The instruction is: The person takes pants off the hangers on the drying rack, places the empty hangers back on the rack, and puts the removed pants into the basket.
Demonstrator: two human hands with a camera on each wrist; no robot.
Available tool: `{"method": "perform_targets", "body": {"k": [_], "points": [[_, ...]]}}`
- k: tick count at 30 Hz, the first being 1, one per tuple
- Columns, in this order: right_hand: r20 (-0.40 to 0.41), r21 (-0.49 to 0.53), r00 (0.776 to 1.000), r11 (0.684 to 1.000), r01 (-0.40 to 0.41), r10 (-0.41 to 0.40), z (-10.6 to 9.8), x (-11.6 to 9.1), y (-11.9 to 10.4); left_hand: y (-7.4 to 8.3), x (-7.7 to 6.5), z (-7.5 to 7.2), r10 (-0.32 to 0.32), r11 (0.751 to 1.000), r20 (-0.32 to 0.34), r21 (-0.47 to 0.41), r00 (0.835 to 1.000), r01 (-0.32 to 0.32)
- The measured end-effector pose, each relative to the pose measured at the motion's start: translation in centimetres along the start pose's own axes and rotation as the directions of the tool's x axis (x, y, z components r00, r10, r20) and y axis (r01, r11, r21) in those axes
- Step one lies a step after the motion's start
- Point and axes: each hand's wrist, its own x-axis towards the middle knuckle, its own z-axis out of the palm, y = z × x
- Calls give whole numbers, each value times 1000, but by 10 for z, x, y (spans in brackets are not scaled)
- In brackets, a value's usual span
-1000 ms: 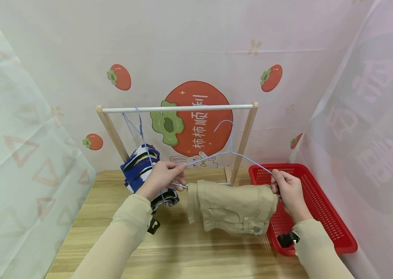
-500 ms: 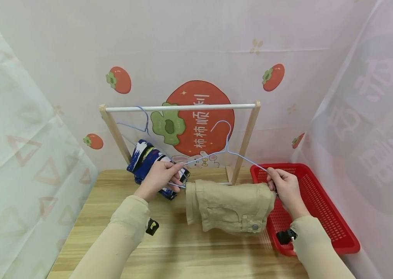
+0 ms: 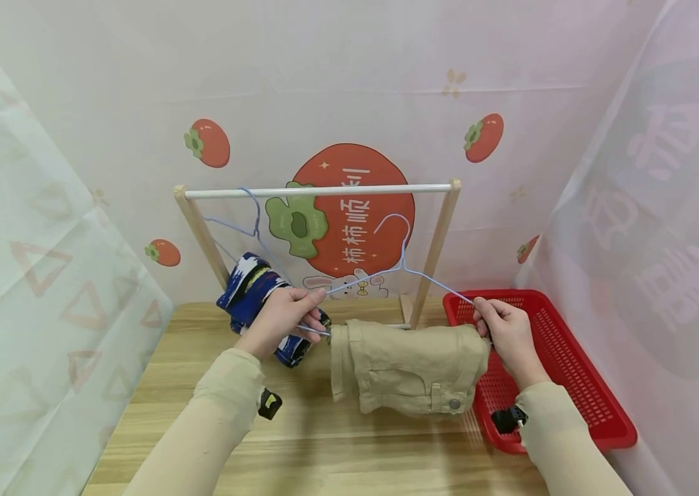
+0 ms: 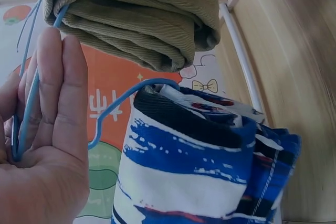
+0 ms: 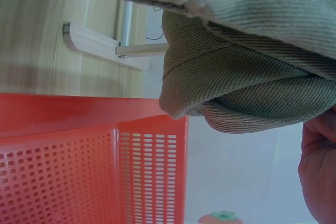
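Note:
A blue wire hanger [image 3: 403, 256] is held up between both hands, its hook pointing upward. Folded over its lower bar hang khaki trousers [image 3: 414, 368], a button and belt loop showing at the front. My left hand [image 3: 284, 318] holds the hanger's left corner, thumb and fingers round the wire; the left wrist view shows the wire running across the palm. At the opposite corner my right hand [image 3: 506, 336] pinches the wire beside the cloth. Behind the left hand, a blue, white and black patterned garment [image 4: 184, 174] hangs on a second blue hanger [image 3: 256, 212].
A clothes rack with a white rail [image 3: 324, 190] and wooden posts [image 3: 437, 248] stands behind the hands; the second hanger hooks on its left part. On the right is a red perforated basket [image 3: 578, 375]. All this is on a wood-grain table [image 3: 324, 455], with printed cloth walls around.
The second hanger and its patterned garment have turned on the rail, the garment swinging from edge-on to more face-on. Both hands and the khaki trousers have shifted only slightly left.

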Motion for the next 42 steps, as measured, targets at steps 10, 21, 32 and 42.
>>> {"method": "perform_targets", "body": {"k": [10,21,32,42], "points": [[-2,25,1000,1000,2,-2,0,1,2,-3,3,4,-39,999,32,-16,999,39],[12,21,1000,1000,8,-9,-1,3,3,-7,5,8,-56,998,9,-27,998,56],[10,-1,999,999,-41,41,-3,5,9,1,1,12,34,992,12,-120,999,-33],[-22,-180,1000,984,10,-15,2,3,8,13,-4,16,54,986,2,-160,999,-53]]}}
